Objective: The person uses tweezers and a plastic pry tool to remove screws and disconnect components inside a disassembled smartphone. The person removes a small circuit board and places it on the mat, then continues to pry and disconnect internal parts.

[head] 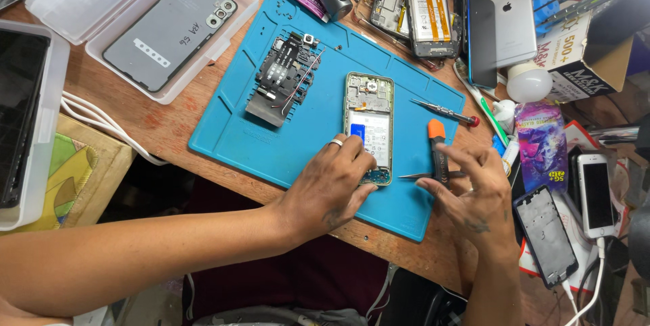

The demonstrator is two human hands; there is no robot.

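Observation:
An opened phone [369,123] lies back-off on a blue repair mat [271,143], its battery and boards exposed. My left hand [332,187], a ring on one finger, rests on the phone's lower left edge and holds it down. My right hand [470,194] hovers just right of the phone, fingers spread over metal tweezers [420,176] and an orange-capped tool [438,150] on the mat. Whether it grips the tweezers I cannot tell. A removed black inner cover [284,75] lies on the mat to the upper left. A small red-tipped screwdriver [447,113] lies right of the phone.
A clear plastic box [101,41] at upper left holds a grey phone back cover [169,31]. Several dismantled phones [433,8], a cardboard tool holder [582,48] and a white bulb [528,83] crowd the back right. A black phone frame [547,234] and white phone [596,194] lie right.

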